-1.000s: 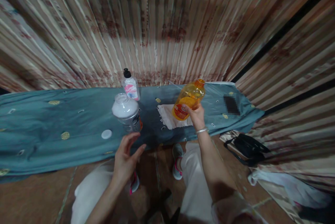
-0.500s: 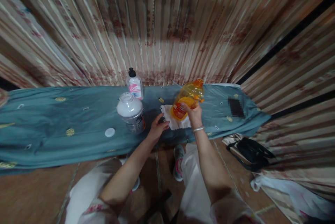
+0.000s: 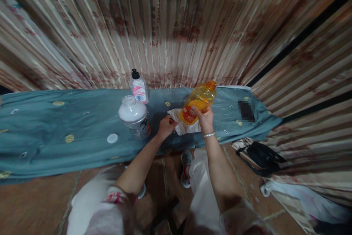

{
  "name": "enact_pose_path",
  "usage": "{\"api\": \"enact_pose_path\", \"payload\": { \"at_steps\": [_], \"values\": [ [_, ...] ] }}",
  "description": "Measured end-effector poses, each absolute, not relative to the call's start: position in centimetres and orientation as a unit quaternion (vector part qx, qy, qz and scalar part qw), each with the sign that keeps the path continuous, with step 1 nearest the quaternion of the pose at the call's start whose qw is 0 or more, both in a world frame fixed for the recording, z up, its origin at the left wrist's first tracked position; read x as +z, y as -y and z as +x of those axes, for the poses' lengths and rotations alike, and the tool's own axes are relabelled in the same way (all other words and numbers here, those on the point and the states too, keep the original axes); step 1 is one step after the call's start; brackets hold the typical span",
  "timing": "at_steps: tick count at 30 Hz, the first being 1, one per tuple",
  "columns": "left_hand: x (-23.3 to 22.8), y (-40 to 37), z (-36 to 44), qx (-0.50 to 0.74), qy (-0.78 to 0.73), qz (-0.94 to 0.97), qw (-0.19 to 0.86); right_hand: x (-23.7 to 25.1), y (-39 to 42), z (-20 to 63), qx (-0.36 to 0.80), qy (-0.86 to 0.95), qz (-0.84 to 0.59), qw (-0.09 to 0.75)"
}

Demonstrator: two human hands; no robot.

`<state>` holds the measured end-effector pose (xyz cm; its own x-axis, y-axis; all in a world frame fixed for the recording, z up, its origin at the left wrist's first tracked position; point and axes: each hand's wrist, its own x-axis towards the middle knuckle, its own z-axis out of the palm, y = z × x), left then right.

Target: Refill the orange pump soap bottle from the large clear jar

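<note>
My right hand (image 3: pixel 204 119) grips an orange plastic bottle (image 3: pixel 198 100) by its base and holds it tilted, neck pointing up and to the right, above a teal cloth-covered table (image 3: pixel 55 125). My left hand (image 3: pixel 165 126) pinches the near left edge of a white cloth (image 3: pixel 185 128) lying on the table under the bottle. Left of that hand stands a wide white jar (image 3: pixel 134 116) with its mouth uncovered. A round white lid (image 3: pixel 112 138) lies flat beside it.
A small clear bottle with a black cap and pink label (image 3: pixel 139 87) stands at the table's back edge against a striped curtain (image 3: pixel 176 26). A dark bag (image 3: pixel 261 157) lies on the floor at the right. My knees and shoes are below the table edge.
My left hand has moved from in front of the white jar rightwards to the white cloth and closed on its edge. The orange bottle stays tilted in my right hand.
</note>
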<state>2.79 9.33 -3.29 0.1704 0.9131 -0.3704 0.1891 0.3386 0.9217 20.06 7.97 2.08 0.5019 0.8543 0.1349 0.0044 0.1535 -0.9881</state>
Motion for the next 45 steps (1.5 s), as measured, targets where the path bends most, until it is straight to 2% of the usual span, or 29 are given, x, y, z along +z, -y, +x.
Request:
{"api": "enact_pose_path", "payload": {
  "at_steps": [6,16,22,30,38,45],
  "values": [
    [-3.0,-10.5,3.3,0.309,-0.582,0.550,0.513,2.3,-7.6,20.8,0.304,0.364,-0.556,0.682],
    [-4.3,-9.9,-0.5,0.419,-0.602,0.540,0.412,2.9,-7.3,21.1,0.277,0.365,-0.562,0.688],
    [-3.6,-9.2,0.4,0.446,-0.576,0.595,0.340,3.4,-7.1,21.0,0.291,0.345,-0.547,0.705],
    [-2.5,-6.4,5.7,0.377,-0.469,0.720,0.345,3.5,-7.1,22.4,0.245,0.342,-0.553,0.720],
    [-3.7,-7.5,3.5,0.331,-0.570,0.700,0.273,3.3,-7.1,22.0,0.254,0.346,-0.558,0.711],
    [-4.1,-8.3,4.6,0.289,-0.579,0.715,0.264,3.5,-7.2,21.2,0.277,0.337,-0.546,0.715]
  ]
}}
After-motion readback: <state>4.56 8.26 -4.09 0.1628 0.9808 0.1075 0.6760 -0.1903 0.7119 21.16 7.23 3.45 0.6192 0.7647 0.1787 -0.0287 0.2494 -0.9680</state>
